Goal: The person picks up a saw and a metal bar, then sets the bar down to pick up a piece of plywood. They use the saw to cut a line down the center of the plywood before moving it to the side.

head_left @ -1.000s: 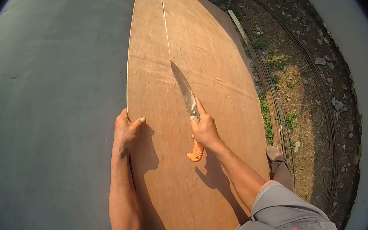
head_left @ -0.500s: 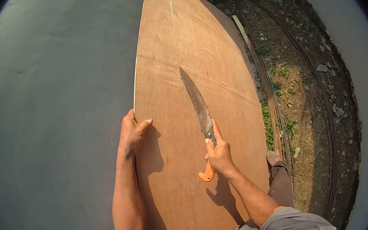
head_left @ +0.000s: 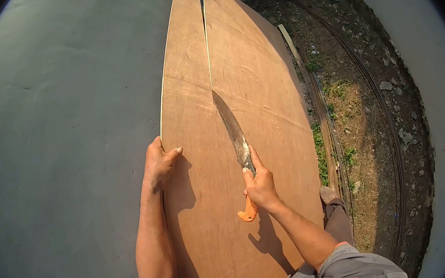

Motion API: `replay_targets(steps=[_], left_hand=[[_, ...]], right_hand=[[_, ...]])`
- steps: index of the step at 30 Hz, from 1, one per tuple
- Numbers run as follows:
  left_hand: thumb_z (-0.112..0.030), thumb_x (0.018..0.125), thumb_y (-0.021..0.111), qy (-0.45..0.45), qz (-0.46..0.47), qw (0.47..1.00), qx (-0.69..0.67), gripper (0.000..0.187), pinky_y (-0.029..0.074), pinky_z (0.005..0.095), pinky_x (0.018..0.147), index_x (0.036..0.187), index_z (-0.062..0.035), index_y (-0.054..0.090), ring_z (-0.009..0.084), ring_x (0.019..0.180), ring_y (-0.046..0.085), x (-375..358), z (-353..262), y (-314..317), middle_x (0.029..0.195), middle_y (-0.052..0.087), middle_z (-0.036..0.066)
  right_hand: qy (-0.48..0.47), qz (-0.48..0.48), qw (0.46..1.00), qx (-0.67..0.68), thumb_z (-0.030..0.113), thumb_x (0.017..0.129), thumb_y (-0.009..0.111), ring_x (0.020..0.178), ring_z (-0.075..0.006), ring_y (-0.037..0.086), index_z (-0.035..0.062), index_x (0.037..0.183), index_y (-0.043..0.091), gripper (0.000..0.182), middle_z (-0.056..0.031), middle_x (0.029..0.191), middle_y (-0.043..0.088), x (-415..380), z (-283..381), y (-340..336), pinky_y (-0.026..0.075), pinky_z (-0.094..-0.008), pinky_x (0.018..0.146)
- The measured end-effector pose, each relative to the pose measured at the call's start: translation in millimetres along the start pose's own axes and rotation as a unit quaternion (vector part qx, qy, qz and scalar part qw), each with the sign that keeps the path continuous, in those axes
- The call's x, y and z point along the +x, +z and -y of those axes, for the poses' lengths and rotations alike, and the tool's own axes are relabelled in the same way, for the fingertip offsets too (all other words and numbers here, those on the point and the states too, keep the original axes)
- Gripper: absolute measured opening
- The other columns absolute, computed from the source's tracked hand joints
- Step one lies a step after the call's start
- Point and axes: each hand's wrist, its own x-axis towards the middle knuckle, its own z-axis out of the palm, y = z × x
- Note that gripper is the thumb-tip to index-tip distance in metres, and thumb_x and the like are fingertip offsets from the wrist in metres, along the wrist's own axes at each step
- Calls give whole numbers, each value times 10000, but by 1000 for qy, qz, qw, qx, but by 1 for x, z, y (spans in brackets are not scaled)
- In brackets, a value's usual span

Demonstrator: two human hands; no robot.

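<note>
I'm mid-cut — my right hand [head_left: 260,185] clamped on the saw [head_left: 235,137], its tip in the plywood sheet [head_left: 261,96] kerf. My left hand [head_left: 158,163] grips the sheet's edge; next I judge a steady stroke along the line.

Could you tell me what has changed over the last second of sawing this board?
The right hand drew the saw back toward the body, then began pushing it forward along the cut again. The left hand stayed gripping the left edge of the board; the right kept hold of the orange handle.
</note>
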Motion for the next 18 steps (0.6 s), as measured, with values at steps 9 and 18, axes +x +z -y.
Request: replay_targets(steps=[9, 18], left_hand=[[-31, 933, 692, -36, 26, 999, -10, 398, 610, 360, 801, 1286, 98, 561, 213, 923, 711, -2, -9, -1, 1108, 707, 184], [-37, 913, 699, -19, 7, 1000, 15, 360, 605, 387, 799, 1233, 91, 595, 252, 928, 722, -4, -5, 1, 1082, 714, 200]], right_hand=[[135, 14, 990, 38, 22, 1004, 500, 569, -126, 607, 59, 1658, 227, 709, -165, 1130, 690, -4, 20, 7, 567, -305, 505], [135, 45, 990, 7, 48, 1001, 498, 539, -124, 586, 37, 1648, 253, 692, -106, 922, 657, 81, 5, 25, 555, -312, 497]])
